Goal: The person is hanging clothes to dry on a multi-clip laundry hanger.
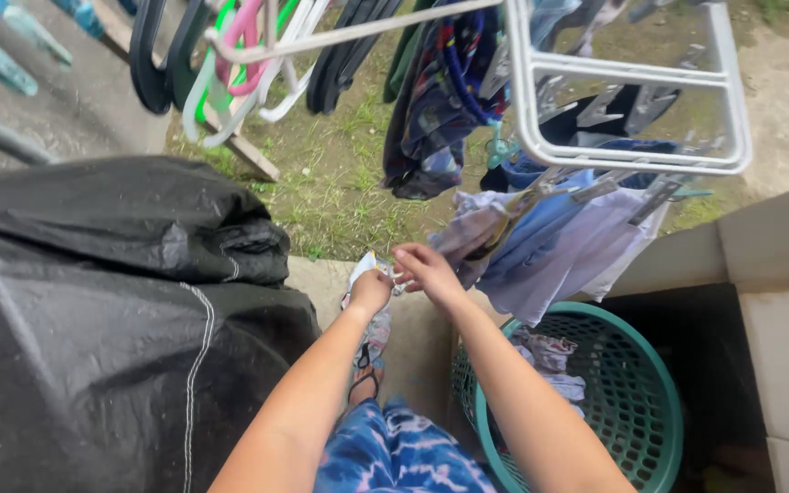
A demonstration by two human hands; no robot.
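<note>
My left hand (369, 290) and my right hand (425, 267) meet in the middle of the view, both gripping a small white patterned garment (377, 321) that hangs down between them. Just right of my hands, pale blue and lilac clothes (550, 248) dangle from the pegs of a white hanging clip rack (627, 155). A green plastic laundry basket (664, 383) stands below my right forearm, with a few pieces of clothing (548, 358) inside it.
A large black plastic-covered bulk (111, 310) fills the left. Overhead hang coloured hangers (230, 64) and a dark patterned garment (436, 100). Grass (340, 173) lies beyond a concrete step. A beige tiled wall (778, 301) stands at right.
</note>
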